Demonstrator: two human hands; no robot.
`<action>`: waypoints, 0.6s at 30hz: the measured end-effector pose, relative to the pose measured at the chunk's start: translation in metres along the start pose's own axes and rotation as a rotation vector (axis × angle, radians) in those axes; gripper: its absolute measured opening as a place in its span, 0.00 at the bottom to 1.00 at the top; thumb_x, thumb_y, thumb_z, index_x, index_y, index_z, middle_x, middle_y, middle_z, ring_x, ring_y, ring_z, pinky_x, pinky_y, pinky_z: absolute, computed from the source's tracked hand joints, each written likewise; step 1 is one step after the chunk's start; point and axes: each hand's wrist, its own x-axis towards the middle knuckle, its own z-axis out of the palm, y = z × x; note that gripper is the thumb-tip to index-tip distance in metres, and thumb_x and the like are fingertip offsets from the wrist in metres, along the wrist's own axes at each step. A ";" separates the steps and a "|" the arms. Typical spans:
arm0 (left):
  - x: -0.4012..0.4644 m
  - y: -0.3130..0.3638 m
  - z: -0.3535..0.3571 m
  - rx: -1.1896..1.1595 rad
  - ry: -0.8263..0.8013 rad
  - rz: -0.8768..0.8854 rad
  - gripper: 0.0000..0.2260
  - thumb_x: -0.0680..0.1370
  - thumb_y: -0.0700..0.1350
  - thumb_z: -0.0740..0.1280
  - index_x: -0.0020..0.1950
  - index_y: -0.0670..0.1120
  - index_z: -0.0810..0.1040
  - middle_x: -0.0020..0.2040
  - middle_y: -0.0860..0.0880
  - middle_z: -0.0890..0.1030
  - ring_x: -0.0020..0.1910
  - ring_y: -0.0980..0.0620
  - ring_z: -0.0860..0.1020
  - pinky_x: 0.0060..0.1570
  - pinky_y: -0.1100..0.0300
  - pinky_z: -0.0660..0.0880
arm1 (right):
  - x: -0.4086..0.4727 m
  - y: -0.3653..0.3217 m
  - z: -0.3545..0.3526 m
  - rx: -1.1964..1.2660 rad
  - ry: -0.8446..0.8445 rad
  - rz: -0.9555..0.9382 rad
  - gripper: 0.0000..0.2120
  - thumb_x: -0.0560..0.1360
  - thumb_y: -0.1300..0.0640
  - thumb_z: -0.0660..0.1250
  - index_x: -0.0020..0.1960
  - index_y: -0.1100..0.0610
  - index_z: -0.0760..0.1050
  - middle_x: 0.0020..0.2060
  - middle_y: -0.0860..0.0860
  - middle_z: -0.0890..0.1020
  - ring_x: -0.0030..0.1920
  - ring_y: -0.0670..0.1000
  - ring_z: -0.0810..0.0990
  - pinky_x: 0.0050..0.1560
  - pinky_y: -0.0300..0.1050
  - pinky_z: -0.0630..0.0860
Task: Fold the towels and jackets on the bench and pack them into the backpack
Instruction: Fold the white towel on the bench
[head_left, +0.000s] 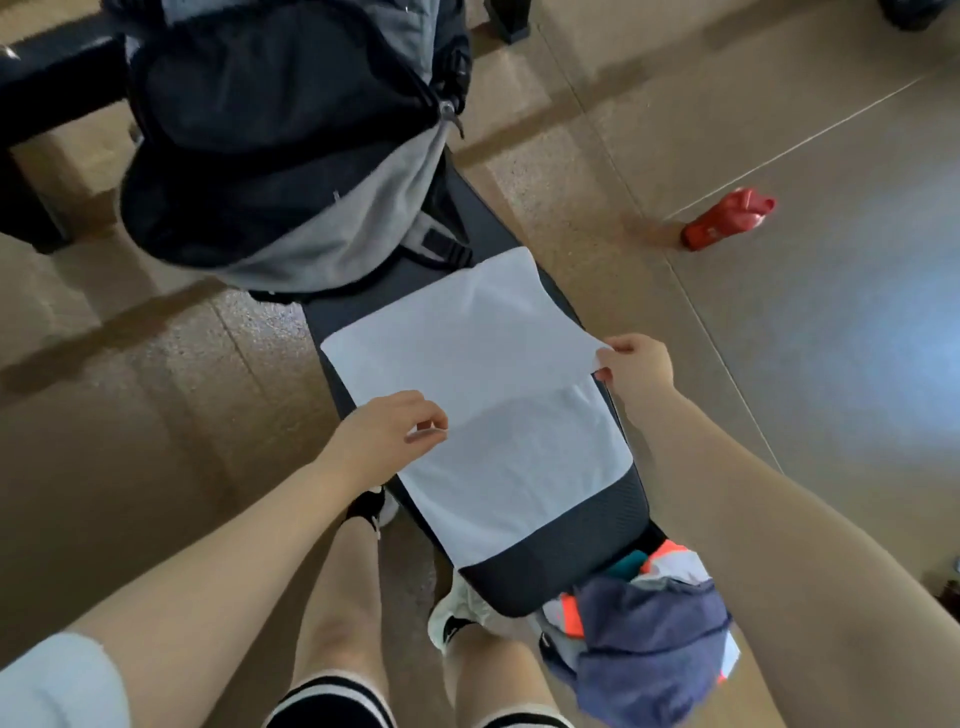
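Note:
A white towel (467, 343) lies along the dark bench (561, 561), its near half flat and its far half lifted and folded over. My left hand (389, 431) pinches the towel's left corner above the bench. My right hand (634, 369) pinches the right corner at the bench's right edge. A grey and black backpack (291, 156) stands open at the far end of the bench, its dark inside showing. A heap of clothes, blue with orange and white pieces (649, 639), sits at the near end of the bench.
A red bottle (724, 221) lies on the tan floor to the right. Dark equipment frames (52, 78) stand at the far left. My legs and shoes (457, 618) are to the left of the bench.

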 end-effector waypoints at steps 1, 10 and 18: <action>-0.007 0.001 0.018 0.011 0.009 0.007 0.06 0.78 0.49 0.64 0.50 0.49 0.80 0.43 0.55 0.75 0.38 0.58 0.72 0.38 0.68 0.67 | -0.001 0.016 -0.001 0.054 0.003 0.029 0.09 0.74 0.64 0.63 0.53 0.63 0.77 0.34 0.53 0.79 0.30 0.48 0.76 0.34 0.42 0.73; -0.065 0.020 0.134 0.087 0.194 0.203 0.03 0.76 0.50 0.58 0.46 0.53 0.70 0.42 0.55 0.70 0.23 0.53 0.72 0.19 0.64 0.67 | -0.016 0.137 -0.013 0.142 0.046 0.062 0.07 0.75 0.61 0.61 0.50 0.60 0.76 0.33 0.52 0.77 0.31 0.48 0.73 0.38 0.44 0.74; -0.078 0.011 0.201 -0.162 0.227 -0.262 0.11 0.79 0.47 0.62 0.59 0.46 0.75 0.51 0.51 0.74 0.47 0.52 0.74 0.46 0.62 0.68 | 0.006 0.184 0.007 0.106 0.147 0.014 0.06 0.76 0.56 0.64 0.52 0.56 0.74 0.43 0.54 0.81 0.39 0.51 0.77 0.47 0.49 0.78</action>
